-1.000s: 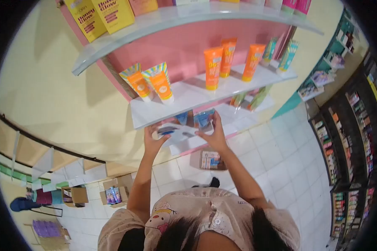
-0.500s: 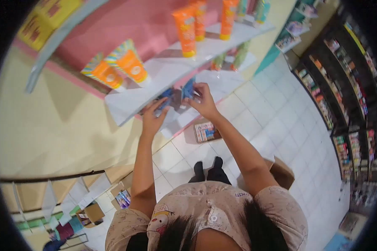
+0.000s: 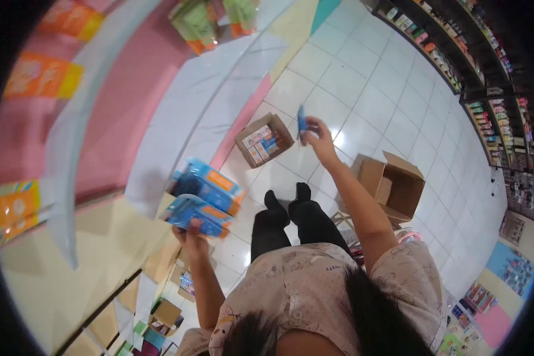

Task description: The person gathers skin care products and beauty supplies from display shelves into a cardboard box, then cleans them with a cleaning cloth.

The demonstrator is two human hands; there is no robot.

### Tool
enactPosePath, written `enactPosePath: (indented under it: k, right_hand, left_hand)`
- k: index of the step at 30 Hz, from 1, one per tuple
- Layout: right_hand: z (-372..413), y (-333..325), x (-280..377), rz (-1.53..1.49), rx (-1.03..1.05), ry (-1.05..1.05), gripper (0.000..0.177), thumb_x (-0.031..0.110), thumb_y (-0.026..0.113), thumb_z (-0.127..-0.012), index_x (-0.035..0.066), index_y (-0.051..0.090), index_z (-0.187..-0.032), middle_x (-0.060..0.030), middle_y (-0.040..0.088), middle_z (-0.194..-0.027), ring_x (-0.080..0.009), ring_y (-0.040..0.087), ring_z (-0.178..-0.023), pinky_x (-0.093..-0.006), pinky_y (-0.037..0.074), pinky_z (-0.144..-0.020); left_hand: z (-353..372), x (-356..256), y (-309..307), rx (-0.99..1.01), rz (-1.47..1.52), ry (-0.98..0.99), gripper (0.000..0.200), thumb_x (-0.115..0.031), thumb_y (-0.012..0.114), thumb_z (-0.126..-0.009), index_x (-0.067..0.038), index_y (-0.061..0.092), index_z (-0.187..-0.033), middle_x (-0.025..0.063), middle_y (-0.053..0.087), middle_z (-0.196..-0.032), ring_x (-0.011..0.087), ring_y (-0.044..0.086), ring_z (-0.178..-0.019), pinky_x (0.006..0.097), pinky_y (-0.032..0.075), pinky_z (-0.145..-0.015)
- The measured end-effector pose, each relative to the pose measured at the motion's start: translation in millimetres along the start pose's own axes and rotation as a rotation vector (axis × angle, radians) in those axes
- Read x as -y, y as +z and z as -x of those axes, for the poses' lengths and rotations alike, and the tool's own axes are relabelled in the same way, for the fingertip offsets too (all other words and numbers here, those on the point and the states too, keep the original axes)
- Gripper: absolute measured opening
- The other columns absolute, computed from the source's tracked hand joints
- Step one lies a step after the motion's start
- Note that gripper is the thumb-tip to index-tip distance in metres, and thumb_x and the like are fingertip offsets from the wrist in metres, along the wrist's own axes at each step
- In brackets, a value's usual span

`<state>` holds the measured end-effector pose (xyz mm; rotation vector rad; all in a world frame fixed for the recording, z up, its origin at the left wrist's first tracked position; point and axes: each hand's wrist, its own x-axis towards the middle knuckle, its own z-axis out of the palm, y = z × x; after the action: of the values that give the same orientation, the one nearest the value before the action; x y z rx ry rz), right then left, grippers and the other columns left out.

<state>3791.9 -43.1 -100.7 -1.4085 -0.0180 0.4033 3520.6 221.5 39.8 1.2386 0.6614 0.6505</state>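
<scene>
My left hand (image 3: pixel 191 237) is closed on the near end of blue-and-orange packs (image 3: pixel 199 216), held beside the lower white shelf. Two packs overlap there, slightly blurred; whether the fingers grip both directly is hidden. My right hand (image 3: pixel 318 141) is raised over the tiled floor, pinching a thin blue pack (image 3: pixel 302 121) seen nearly edge-on. Below and left of that hand, an open cardboard box (image 3: pixel 241 142) on the floor contains several white-and-orange small boxes and something blue.
The lower white shelf (image 3: pixel 178 107) runs along the pink wall, with green pouches (image 3: pixel 196 26) at its far end. Orange tubes (image 3: pixel 44 76) stand on the upper shelf (image 3: pixel 71 136). A larger open carton (image 3: pixel 371 178) sits right of my legs. Dark stocked racks (image 3: pixel 439 53) line the far right.
Both hands have come away from the shelf. My left hand moved down and left with the packs; my right moved out over the floor. The view has turned and dropped.
</scene>
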Motion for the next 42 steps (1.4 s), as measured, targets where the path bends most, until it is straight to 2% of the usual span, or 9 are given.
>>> enactPosePath:
  k: [4,10,14,18,20,23,29,32,42]
  right_hand:
    - [-38,-28,-135,0.405,0.166,-0.067,0.047,0.011,0.070,-0.069,0.006,0.059,-0.115,-0.0135,0.059,-0.106,-0.0248,0.058,-0.095,-0.0360,0.049,-0.080]
    - [-122,-7,-274,1.123,0.688,-0.222,0.030,0.017,0.066,-0.067,0.005,0.067,-0.095,-0.0202,0.064,-0.097,-0.0324,0.063,-0.092,-0.0398,0.052,-0.079]
    - [-176,24,-370,1.608,1.101,-0.090,0.027,0.014,0.063,-0.072,0.000,0.067,-0.095,-0.0176,0.066,-0.104,-0.0323,0.067,-0.089,-0.0393,0.054,-0.074]
    - [-186,23,-454,1.657,1.018,0.008,0.026,0.014,0.062,-0.076,0.003,0.067,-0.099,-0.0160,0.066,-0.106,-0.0301,0.065,-0.096,-0.0424,0.053,-0.079]
    - [-187,18,-485,1.641,0.927,-0.132,0.022,0.015,0.060,-0.078,0.007,0.068,-0.097,-0.0166,0.067,-0.101,-0.0290,0.066,-0.095,-0.0421,0.052,-0.080]
    - [-199,13,-541,1.747,0.901,-0.326,0.022,0.012,0.061,-0.078,0.007,0.067,-0.098,-0.0170,0.067,-0.102,-0.0282,0.066,-0.095,-0.0447,0.053,-0.079]
    - [-199,17,-554,1.885,1.052,-0.298,0.019,0.013,0.057,-0.081,0.005,0.069,-0.094,-0.0169,0.067,-0.103,-0.0288,0.067,-0.093,-0.0438,0.054,-0.074]
    - [-189,23,-504,1.789,1.163,-0.207,0.020,0.012,0.055,-0.082,0.004,0.070,-0.093,-0.0169,0.067,-0.102,-0.0301,0.067,-0.092,-0.0426,0.054,-0.075]
    - [-200,14,-532,1.738,1.224,-0.177,0.022,0.013,0.053,-0.083,0.003,0.069,-0.095,-0.0175,0.067,-0.102,-0.0319,0.066,-0.093,-0.0434,0.054,-0.077]
  left_hand:
    - [-13,118,5,0.107,0.107,-0.354,0.042,-0.021,0.063,-0.082,-0.002,0.051,-0.118,0.0086,0.059,-0.111,0.0221,0.058,-0.101,0.0382,0.047,-0.091]
    - [-69,275,11,0.123,0.336,-0.578,0.043,-0.028,0.058,-0.085,-0.002,0.051,-0.118,0.0096,0.059,-0.114,0.0236,0.058,-0.104,0.0410,0.047,-0.091]
    - [-126,365,-5,0.154,0.434,-0.472,0.048,-0.036,0.055,-0.085,-0.003,0.051,-0.120,0.0111,0.057,-0.118,0.0272,0.056,-0.108,0.0420,0.046,-0.093]
    - [-179,453,-43,0.150,0.509,-0.447,0.051,-0.041,0.053,-0.085,-0.006,0.050,-0.122,0.0110,0.056,-0.119,0.0293,0.055,-0.110,0.0451,0.044,-0.095]
    - [-193,463,-47,0.136,0.582,-0.495,0.052,-0.041,0.053,-0.085,-0.006,0.049,-0.123,0.0115,0.054,-0.122,0.0296,0.053,-0.112,0.0467,0.042,-0.095]
    - [-204,466,-37,-0.008,0.447,-0.249,0.053,-0.042,0.052,-0.084,-0.007,0.049,-0.123,0.0115,0.052,-0.122,0.0301,0.052,-0.113,0.0484,0.042,-0.095]
    - [-189,456,-30,-0.061,0.519,-0.290,0.045,-0.038,0.051,-0.084,-0.010,0.053,-0.118,0.0085,0.056,-0.114,0.0265,0.053,-0.112,0.0444,0.041,-0.097]
    - [-186,457,-26,-0.062,0.487,-0.271,0.048,-0.039,0.051,-0.084,-0.009,0.051,-0.121,0.0089,0.055,-0.116,0.0274,0.053,-0.112,0.0444,0.043,-0.095]
    - [-189,454,-16,-0.069,0.596,-0.324,0.047,-0.034,0.051,-0.086,-0.004,0.050,-0.121,0.0120,0.057,-0.117,0.0274,0.055,-0.110,0.0431,0.043,-0.096]
